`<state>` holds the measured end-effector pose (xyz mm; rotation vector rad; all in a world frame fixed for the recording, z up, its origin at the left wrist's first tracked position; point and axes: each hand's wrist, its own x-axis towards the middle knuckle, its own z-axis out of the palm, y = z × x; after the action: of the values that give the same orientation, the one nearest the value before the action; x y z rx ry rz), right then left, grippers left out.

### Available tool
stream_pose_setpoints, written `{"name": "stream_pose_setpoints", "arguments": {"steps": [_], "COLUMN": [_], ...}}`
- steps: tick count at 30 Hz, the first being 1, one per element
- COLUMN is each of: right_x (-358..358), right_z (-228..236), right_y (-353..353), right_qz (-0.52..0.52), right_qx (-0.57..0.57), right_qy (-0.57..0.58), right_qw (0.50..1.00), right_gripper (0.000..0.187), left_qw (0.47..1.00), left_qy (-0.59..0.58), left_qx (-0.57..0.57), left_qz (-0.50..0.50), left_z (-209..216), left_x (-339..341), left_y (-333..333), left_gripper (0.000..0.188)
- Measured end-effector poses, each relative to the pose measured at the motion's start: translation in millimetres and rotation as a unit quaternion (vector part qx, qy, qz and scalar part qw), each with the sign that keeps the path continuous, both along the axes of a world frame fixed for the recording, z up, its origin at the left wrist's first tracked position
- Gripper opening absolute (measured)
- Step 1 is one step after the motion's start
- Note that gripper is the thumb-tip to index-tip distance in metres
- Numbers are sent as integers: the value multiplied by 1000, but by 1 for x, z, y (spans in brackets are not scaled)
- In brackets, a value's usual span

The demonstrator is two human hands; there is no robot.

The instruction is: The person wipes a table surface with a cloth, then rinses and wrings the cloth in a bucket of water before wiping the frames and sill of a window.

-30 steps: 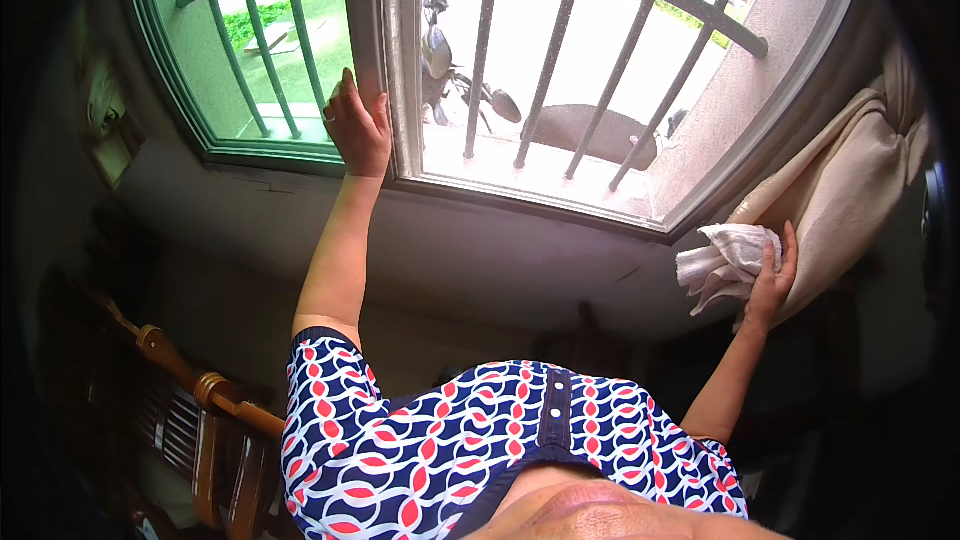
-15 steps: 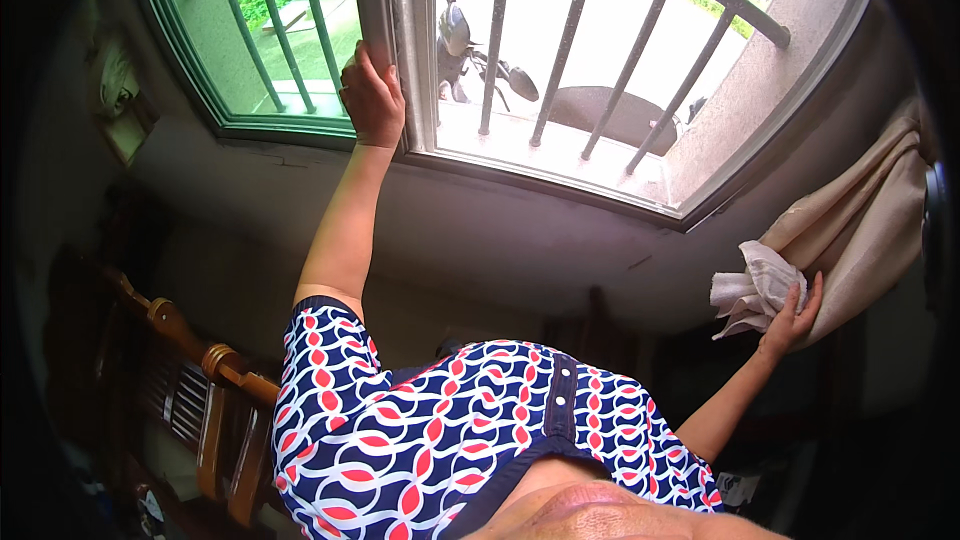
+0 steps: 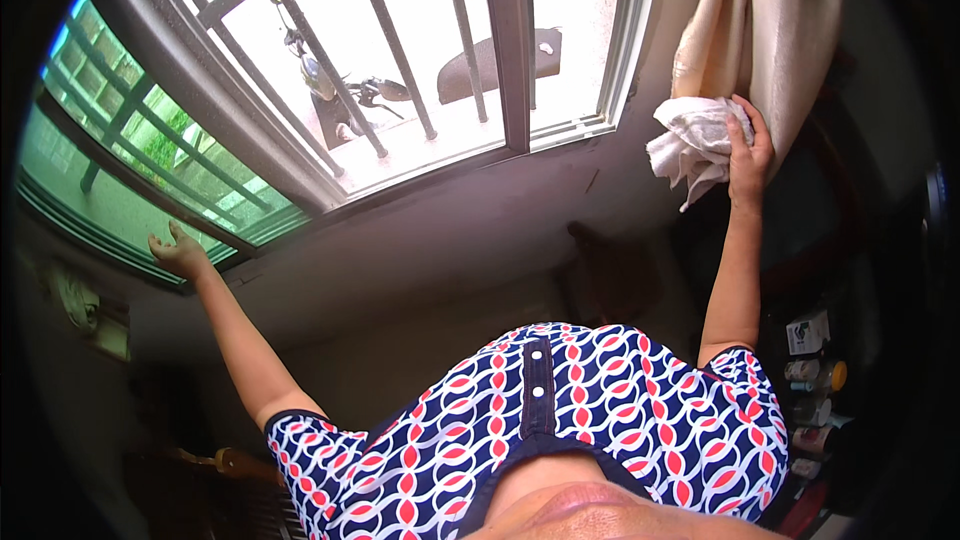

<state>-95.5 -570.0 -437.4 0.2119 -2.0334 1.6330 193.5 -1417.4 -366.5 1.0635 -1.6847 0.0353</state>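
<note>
My left hand (image 3: pixel 182 252) is stretched out at the far left, thumb and fingers apart, holding nothing. It is in front of the lower part of the green-tinted window pane (image 3: pixel 190 165); whether it touches the glass or frame I cannot tell. My right hand (image 3: pixel 752 158) is raised on the right, fingers closed round a crumpled white cloth (image 3: pixel 695 130) whose loose end hangs down. Behind the cloth hangs a gathered beige curtain (image 3: pixel 795 50), and the hand lies against or just in front of it. Between the hands, a dark upright sash bar (image 3: pixel 515 50) crosses the bright window.
Metal bars (image 3: pixel 395 50) stand outside the window, with a motorbike (image 3: pixel 325 85) beyond them. Several jars and bottles (image 3: pixel 815 380) stand at the lower right. At the lower left is a wooden chair (image 3: pixel 235 462). A small open box (image 3: pixel 105 325) is by the left wall.
My left hand has left the window's middle upright and moved down to the far left, its fingers opening. The right hand has risen with the cloth. The view has shifted right; a sash bar now crosses the right-hand opening.
</note>
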Motion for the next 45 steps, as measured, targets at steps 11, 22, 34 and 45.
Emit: {"name": "stream_pose_setpoints", "arguments": {"steps": [11,22,34,45], "right_x": [0,38,42,25], "right_z": [1,6,-3,52], "right_y": [-79,-74,-66,-116], "right_qz": [88,90,125,190], "right_qx": [25,-3,-24,-58], "right_qy": [-47,-37,-49,-36], "right_qw": [995,995,991,979], "right_gripper": [39,36,33,31], "left_qw": [641,542,618,690], "left_qy": [-333,-402,-375,-407], "left_qx": [-313,-586,-532,-428], "left_qz": [-616,-449,-441,-419], "left_z": [-1,-24,-5,2], "left_x": [-199,-276,-207,-163], "left_y": [442,425,352,251], "left_gripper": [52,24,7,11]}}
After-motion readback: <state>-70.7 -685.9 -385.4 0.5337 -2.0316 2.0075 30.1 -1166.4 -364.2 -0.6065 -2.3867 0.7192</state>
